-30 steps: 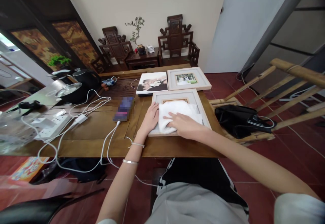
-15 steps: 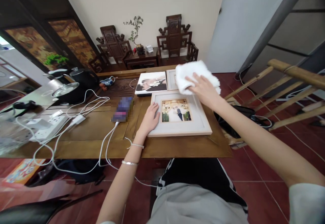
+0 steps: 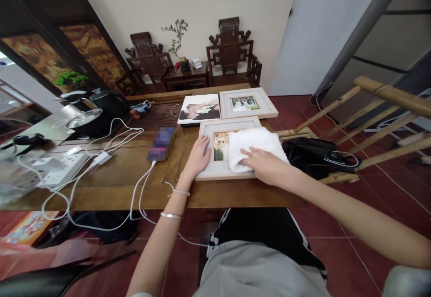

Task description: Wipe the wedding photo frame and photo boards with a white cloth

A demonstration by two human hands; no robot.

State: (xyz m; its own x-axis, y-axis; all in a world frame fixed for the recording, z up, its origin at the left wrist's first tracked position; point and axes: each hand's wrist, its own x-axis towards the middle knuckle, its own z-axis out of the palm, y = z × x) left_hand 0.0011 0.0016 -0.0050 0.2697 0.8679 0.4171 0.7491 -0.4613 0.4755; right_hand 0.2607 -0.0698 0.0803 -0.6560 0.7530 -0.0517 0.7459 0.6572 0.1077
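A light wooden picture frame (image 3: pixel 247 176) lies flat on the table, with a wedding photo (image 3: pixel 220 146) inside its pale mat. My left hand (image 3: pixel 198 157) rests on the frame's left edge, fingers laid along it and thumb a little apart. A folded white fluffy towel (image 3: pixel 259 142) covers the right part of the photo and mat. My right hand (image 3: pixel 266 164) grips the near side of this towel and presses it onto the frame. Some right fingertips are hidden in the towel's folds.
Behind lie a second picture frame (image 3: pixel 269 104) and a photo panel (image 3: pixel 202 108). To the left are a phone (image 3: pixel 160 144) on a white cable, a power strip (image 3: pixel 62 169) and a kettle (image 3: pixel 109 104). A bamboo rack (image 3: pixel 336 126) and black bag (image 3: pixel 306 155) stand right.
My right hand has brought the towel down and toward me, from over the back frame onto the near frame's right part. The back frame's photo now shows. My left hand has stayed put.
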